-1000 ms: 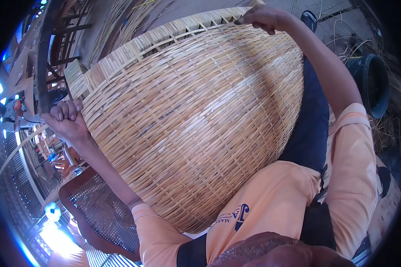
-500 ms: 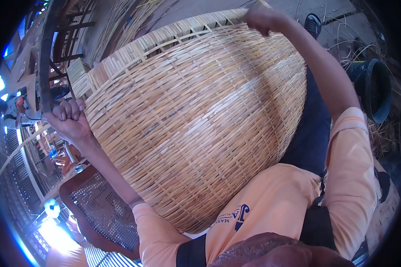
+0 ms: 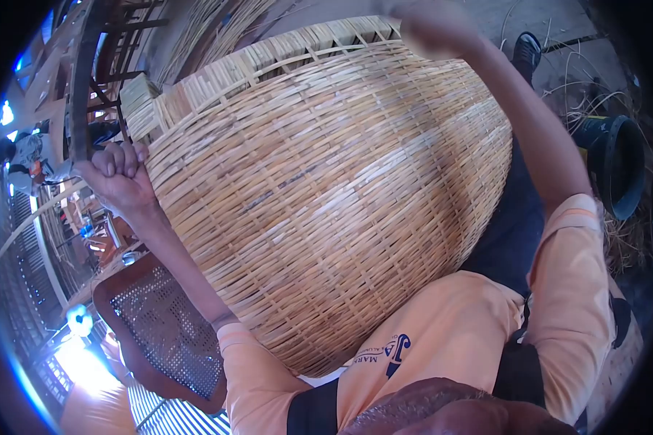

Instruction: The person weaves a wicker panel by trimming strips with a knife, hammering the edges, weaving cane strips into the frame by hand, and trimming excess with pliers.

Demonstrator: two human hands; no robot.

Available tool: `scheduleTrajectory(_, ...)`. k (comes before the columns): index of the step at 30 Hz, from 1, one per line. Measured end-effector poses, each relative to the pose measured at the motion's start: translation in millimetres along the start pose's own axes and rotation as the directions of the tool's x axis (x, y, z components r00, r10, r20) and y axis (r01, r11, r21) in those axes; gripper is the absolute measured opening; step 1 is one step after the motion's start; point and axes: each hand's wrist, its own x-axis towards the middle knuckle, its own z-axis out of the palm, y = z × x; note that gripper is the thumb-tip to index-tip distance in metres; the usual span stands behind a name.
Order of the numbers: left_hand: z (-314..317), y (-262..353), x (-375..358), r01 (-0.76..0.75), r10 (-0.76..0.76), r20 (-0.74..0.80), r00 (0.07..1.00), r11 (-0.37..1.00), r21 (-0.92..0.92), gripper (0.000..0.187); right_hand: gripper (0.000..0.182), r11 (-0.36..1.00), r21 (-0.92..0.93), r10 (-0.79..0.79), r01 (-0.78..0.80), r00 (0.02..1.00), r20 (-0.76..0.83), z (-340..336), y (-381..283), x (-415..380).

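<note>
A large, curved wicker panel [image 3: 326,196] of pale cane fills the middle of the view, resting against my body. Along its far side runs a thick rim of tightly wrapped strands [image 3: 268,59]. My left hand [image 3: 120,174] is closed with curled fingers at the left end of the panel, gripping its edge. At the far right end of the rim is my right hand [image 3: 439,30], smeared by motion. Its fingers, and whatever they may hold, cannot be made out.
A brown chair with a perforated mesh back [image 3: 163,326] stands at lower left. To the right is a dark bucket [image 3: 620,167], with loose cane strips [image 3: 595,98] around it. Long strands [image 3: 218,32] lie on the floor beyond the rim. Another person [image 3: 33,159] is at far left.
My right hand has shifted slightly and blurred at the rim. The whole view has moved a little, with the panel appearing slightly further right. My left hand keeps its grip.
</note>
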Motion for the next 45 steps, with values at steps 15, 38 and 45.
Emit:
scheduleTrajectory(15,-1.1,0.3,0.6,0.004,-0.007,0.042,0.999,0.998,0.068,0.063,0.039,0.83,-0.421,0.4,-0.366,0.916,-0.008,16.3,-57.3,-4.4)
scheduleTrajectory(38,95.4,-44.0,-16.9,-0.696,-0.291,0.646,0.705,-0.115,0.708,0.027,0.052,0.959,0.241,0.187,-0.149,0.972,-0.14,53.5,-53.5,25.2)
scheduleTrajectory(45,94.5,-47.6,-3.3,-0.591,-0.348,0.563,0.75,0.031,0.806,0.024,0.041,0.975,0.092,0.198,-0.2,0.98,0.035,60.2,-58.1,23.3)
